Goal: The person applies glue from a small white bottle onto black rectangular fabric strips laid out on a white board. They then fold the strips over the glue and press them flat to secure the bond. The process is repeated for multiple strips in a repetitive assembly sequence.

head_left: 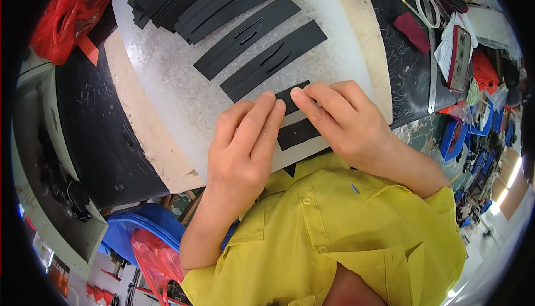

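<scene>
A short stretch of flat black strip [291, 99] shows between my hands, near the front edge of a translucent white board [173, 77]. My left hand [243, 142] grips its left end, fingers together and thumb hidden. My right hand [344, 118] pinches the right end between thumb and bent fingers. Closer to my body lies another black piece [299, 134], partly behind my right hand. Beyond my hands, two black strips with slits, a nearer one [272, 61] and a farther one [247, 37], lie slantwise and apart. I cannot tell the strips' material.
Several black strips lie in overlapping stacks [184, 0] at the board's far side. A pale wooden board [131, 105] is underneath. On the dark tabletop at right are a metal ruler [432, 77], a maroon scrap [412, 32] and a coiled white cord [428, 8]. A red bag [75, 13] is far left.
</scene>
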A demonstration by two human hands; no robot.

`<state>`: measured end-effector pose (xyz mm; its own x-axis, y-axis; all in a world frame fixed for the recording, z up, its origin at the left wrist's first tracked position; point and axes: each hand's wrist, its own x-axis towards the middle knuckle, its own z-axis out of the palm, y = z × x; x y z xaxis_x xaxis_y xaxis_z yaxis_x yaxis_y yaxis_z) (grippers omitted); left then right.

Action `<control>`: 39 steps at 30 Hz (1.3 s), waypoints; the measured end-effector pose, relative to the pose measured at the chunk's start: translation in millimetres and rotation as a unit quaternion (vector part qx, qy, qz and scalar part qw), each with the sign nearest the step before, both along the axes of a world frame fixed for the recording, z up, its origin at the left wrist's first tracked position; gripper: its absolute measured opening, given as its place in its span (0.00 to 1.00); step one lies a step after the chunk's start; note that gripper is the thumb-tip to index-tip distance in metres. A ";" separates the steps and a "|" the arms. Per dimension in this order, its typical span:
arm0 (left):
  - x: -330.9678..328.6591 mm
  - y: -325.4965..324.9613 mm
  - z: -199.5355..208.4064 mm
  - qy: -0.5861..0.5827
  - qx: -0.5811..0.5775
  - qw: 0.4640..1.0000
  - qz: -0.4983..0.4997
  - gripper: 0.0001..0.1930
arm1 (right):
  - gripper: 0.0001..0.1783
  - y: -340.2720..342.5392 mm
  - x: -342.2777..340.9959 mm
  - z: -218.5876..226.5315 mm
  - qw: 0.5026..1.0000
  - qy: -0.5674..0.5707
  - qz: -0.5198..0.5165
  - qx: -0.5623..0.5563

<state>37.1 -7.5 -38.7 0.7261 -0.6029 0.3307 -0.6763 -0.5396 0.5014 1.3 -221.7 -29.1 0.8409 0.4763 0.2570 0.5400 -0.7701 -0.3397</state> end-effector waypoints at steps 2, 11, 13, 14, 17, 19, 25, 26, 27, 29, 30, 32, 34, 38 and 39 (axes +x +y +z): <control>1.4 2.9 4.7 -0.005 0.028 0.999 -0.026 0.22 | 0.26 1.2 -0.6 1.3 1.000 -0.012 0.000 -0.016; 7.1 4.5 13.9 -0.085 0.104 0.987 -0.086 0.14 | 0.23 4.3 -2.6 3.5 0.995 -0.023 0.028 -0.096; 10.4 0.5 20.4 -0.095 0.146 0.982 -0.075 0.13 | 0.22 3.8 2.2 6.3 0.995 0.002 0.028 -0.098; 11.1 0.0 28.4 -0.102 0.167 0.978 -0.067 0.13 | 0.21 -1.5 10.0 14.5 0.996 0.049 0.041 -0.065; 20.4 10.3 27.5 -0.027 0.040 0.999 0.004 0.16 | 0.20 -22.8 46.5 24.1 0.996 0.080 0.037 0.021; 23.3 9.6 12.3 0.000 -0.062 0.994 0.091 0.15 | 0.20 -29.5 61.8 10.6 0.997 -0.026 -0.031 0.060; 31.5 9.6 -0.6 -0.009 -0.032 0.989 0.145 0.15 | 0.18 -23.4 71.0 1.5 0.992 0.012 -0.086 0.096; 31.8 8.7 -0.6 -0.021 -0.030 0.989 0.146 0.17 | 0.17 -22.9 71.6 2.8 0.992 0.011 -0.087 0.095; 31.3 8.2 1.3 -0.006 -0.023 0.989 0.146 0.15 | 0.15 -22.4 72.5 4.8 0.991 0.009 -0.089 0.095; 32.2 7.5 6.5 0.020 -0.011 0.989 0.144 0.11 | 0.13 -22.6 72.7 9.7 0.991 0.020 -0.087 0.098; 31.7 8.0 6.6 0.035 -0.028 0.990 0.137 0.11 | 0.12 -22.9 69.5 12.4 0.991 0.033 -0.084 0.101; 30.8 7.7 6.0 0.063 -0.062 0.988 0.126 0.10 | 0.11 -22.0 64.6 15.5 0.985 0.067 -0.093 0.127; 30.5 1.9 7.4 0.098 -0.112 0.978 0.148 0.12 | 0.10 -19.6 59.5 16.9 0.972 0.108 -0.121 0.170; 32.7 -16.5 5.8 0.059 -0.139 0.973 0.175 0.12 | 0.14 -2.6 61.7 17.7 0.991 0.019 -0.095 0.090; 36.2 -21.1 5.4 0.032 -0.131 0.978 0.160 0.12 | 0.15 3.2 59.2 17.1 0.990 0.014 -0.100 0.102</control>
<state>73.3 -28.6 -33.3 0.8881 -0.2420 0.3909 -0.4564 -0.5663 0.6863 60.5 -218.5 -12.0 0.9214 0.2395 0.3062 0.3714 -0.7750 -0.5113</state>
